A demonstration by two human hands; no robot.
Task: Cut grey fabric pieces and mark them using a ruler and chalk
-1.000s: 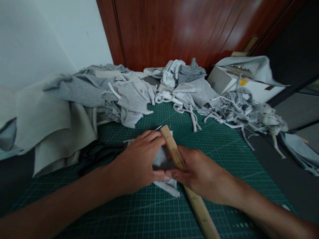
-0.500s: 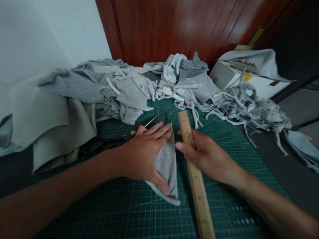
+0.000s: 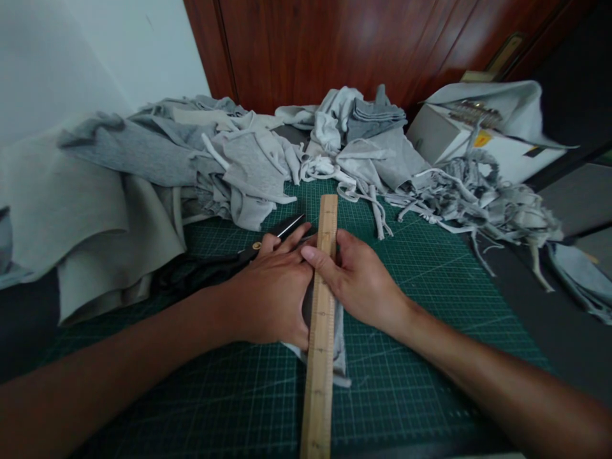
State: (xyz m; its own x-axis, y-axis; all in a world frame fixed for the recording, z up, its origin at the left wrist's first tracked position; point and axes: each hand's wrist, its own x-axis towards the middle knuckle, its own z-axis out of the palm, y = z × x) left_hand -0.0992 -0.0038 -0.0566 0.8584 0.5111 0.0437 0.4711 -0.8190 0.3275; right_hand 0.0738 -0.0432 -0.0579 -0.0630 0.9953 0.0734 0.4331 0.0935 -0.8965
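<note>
My right hand [image 3: 368,274] grips a wooden ruler [image 3: 320,350] near its far end, thumb on top. The ruler runs lengthwise over a small grey piece of knit fabric [image 3: 340,341] and hides much of it. My left hand [image 3: 270,290] lies on the fabric's left side, fingers stretched forward, with some fingertips and the thumb tip hidden at the ruler. Black-handled scissors [image 3: 205,268] lie just left of that hand, blades pointing away. Under everything is a green cutting mat [image 3: 411,395] with a grid.
Grey fabric [image 3: 167,146] is heaped at the back left, with a curled beige-grey sheet [image 3: 71,197] beside it. More cloth [image 3: 363,124] lies at the back. Tangled fabric strips [image 3: 492,197] sit at right, before a white box [image 3: 440,137]. A wooden door [image 3: 325,51] stands behind.
My right hand has brought the ruler leftward from beside the fabric to over it, and the ruler now points straighter ahead. My left hand stays on the fabric.
</note>
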